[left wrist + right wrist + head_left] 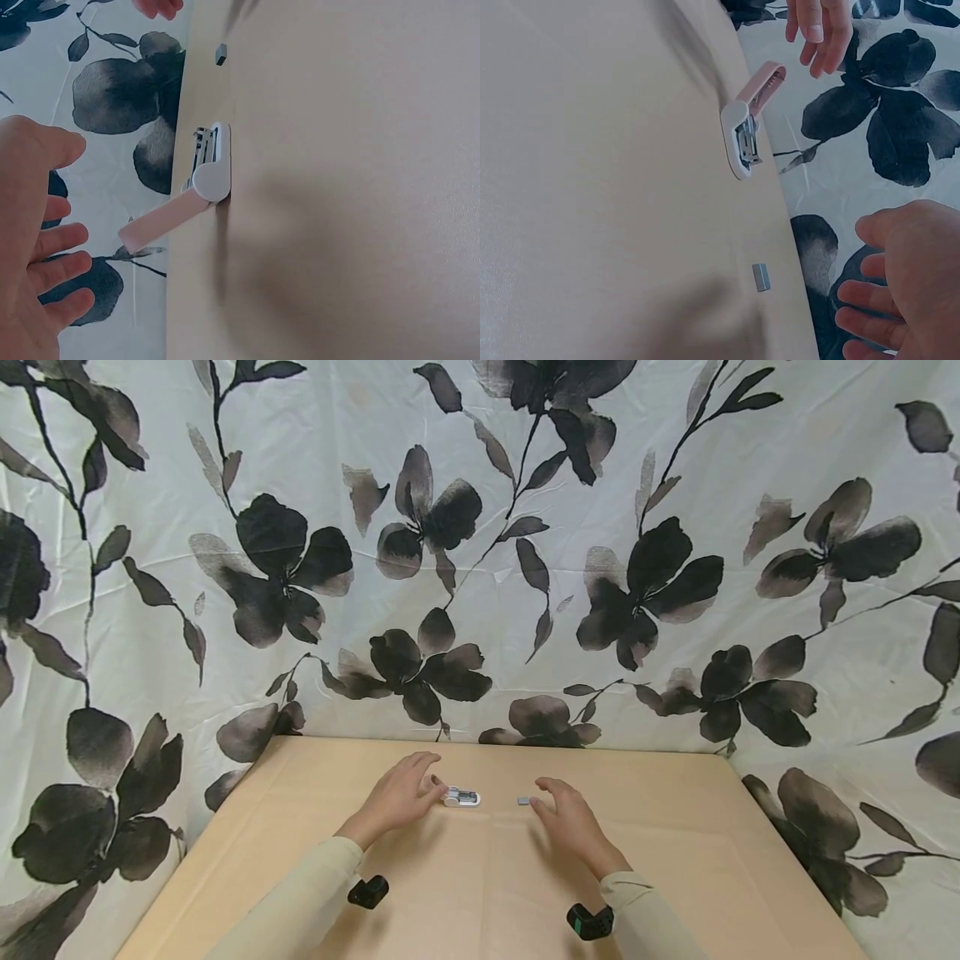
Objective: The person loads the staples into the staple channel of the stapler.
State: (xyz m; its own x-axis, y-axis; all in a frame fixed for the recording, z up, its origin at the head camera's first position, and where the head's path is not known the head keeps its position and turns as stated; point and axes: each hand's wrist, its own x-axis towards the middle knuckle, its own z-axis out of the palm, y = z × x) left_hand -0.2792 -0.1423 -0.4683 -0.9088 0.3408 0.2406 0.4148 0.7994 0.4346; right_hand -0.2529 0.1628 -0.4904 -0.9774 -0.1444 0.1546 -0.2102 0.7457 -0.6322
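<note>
A small stapler (462, 797) with a white base and a pink handle (163, 220) lies on the table, its handle swung far back and the metal staple channel (746, 141) exposed. To its right sits a short grey strip of staples (760, 277), apart from the stapler. My left hand (402, 791) hovers beside the stapler's handle end, fingers loosely bent, holding nothing; the left wrist view shows a gap between them. Over by the staples, my right hand (568, 817) hangs with thumb and fingers spread and nothing in its grasp.
The light wood-coloured tabletop (480, 893) ends at a back edge just beyond the stapler and staples. Behind it hangs a white cloth (525, 610) with dark flowers. Black bands (367, 892) sit on both wrists.
</note>
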